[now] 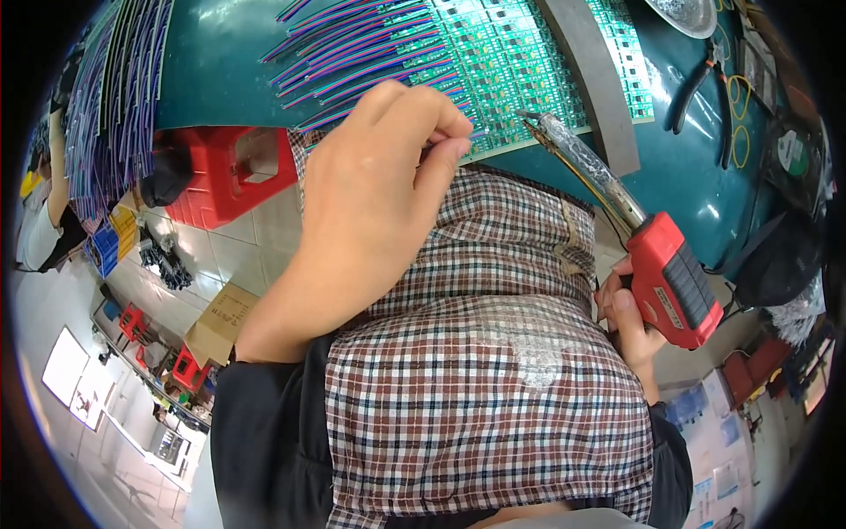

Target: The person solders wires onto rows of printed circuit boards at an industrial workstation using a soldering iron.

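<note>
A: Hands first, quick. Left?
B: Left hand (374,189), thumb and forefinger drawn together in a pinch at the near edge of the circuit boards (502,44). Might be a wire end in there; too small to tell.
A: Right?
B: Right hand (627,324) is wrapped round the red grip of a soldering iron (670,273), barrel slanting up and leftward, tip above the boards, just right of the left fingertips. Hands well apart.
A: Around them?
B: Coloured wires (352,57) fan out leftward from the boards, beyond the left hand. Grey bar (592,75) lies across the boards, ahead of the right hand. Pliers (694,95) ahead and right of that hand, on the green table (220,75). Checked apron (476,379) between the forearms.
A: Farther out?
B: Left of the left hand, a red stool (207,194), then more wires in a hanging bundle (119,106). Cardboard box (218,324) on the floor, beside the left forearm in view.
</note>
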`<state>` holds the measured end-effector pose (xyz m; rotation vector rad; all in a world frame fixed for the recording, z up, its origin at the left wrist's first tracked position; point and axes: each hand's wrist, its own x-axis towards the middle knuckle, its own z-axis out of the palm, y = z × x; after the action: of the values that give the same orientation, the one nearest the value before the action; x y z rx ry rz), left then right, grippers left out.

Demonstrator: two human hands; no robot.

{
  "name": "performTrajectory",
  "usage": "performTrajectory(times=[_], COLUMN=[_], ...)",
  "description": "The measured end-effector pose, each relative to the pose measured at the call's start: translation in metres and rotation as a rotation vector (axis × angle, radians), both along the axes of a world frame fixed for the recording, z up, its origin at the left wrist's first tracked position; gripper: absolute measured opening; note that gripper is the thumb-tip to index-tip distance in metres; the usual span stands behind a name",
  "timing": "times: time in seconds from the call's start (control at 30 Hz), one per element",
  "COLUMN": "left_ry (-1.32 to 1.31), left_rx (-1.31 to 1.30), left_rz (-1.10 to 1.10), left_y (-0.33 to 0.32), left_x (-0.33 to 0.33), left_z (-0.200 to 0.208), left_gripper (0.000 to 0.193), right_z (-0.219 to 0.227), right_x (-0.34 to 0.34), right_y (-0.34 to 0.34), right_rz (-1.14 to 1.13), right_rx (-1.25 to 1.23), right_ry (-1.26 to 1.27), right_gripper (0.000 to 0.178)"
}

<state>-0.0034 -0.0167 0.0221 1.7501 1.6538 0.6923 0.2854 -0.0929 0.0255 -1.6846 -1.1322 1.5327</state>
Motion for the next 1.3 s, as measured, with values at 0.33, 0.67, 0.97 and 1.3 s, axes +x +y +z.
performTrajectory(times=[0.33,0.67,0.97,1.3], left_ry=[0.15,0.166,0.184,0.173], left_rx=[0.041,0.062,0.064,0.075], left_rz=[0.07,0.108,0.125,0.12], left_y=[-0.009,-0.007,-0.008,-0.008], left_x=[0.017,0.021,0.022,0.022], left_z=[-0.022,-0.029,-0.03,-0.03], left_gripper=[0.013,0.015,0.016,0.015], right_z=[-0.004,-0.006,-0.008,-0.003], right_x=[0.009,0.013,0.013,0.006], right_y=[-0.005,0.0,0.001,0.007], right_rz=[0.104,0.255,0.283,0.222], right_rx=[0.029,0.079,0.094,0.069], right_ry=[0.025,0.0,-0.031,0.014], right_gripper=[0.039,0.031,0.021,0.015])
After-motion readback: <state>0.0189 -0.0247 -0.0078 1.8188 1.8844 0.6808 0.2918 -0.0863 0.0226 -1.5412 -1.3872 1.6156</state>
